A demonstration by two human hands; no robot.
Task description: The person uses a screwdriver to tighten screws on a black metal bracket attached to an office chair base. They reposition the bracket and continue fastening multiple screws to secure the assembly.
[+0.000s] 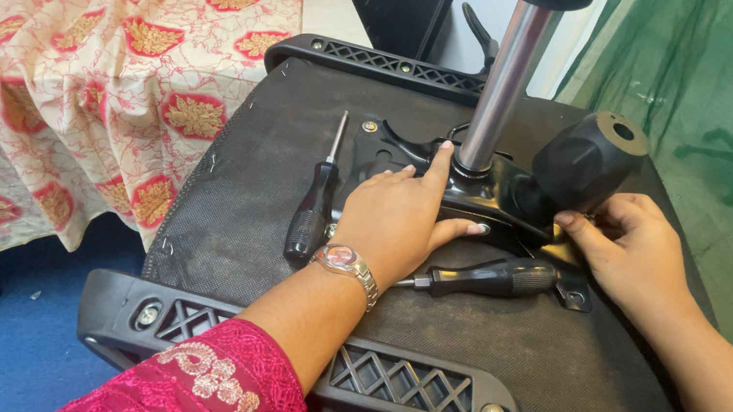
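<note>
Your hands are on the metal mechanism plate (486, 196) bolted to the underside of the upturned chair seat (296, 156).

Your left hand (398, 221) lies flat and open on the plate, gripping nothing: the forefinger points up to the foot of the chrome gas cylinder (504, 81) and the thumb stretches right along the plate's near edge. Your right hand (633, 253) sits at the plate's right end, just under the black knob (590, 158), fingers curled together with their tips at the plate's edge; you cannot tell whether they pinch anything. One screwdriver (317, 193) lies on the seat just left of your left hand, and another screwdriver's black handle (497, 278) lies between your two wrists, touching neither.
</note>
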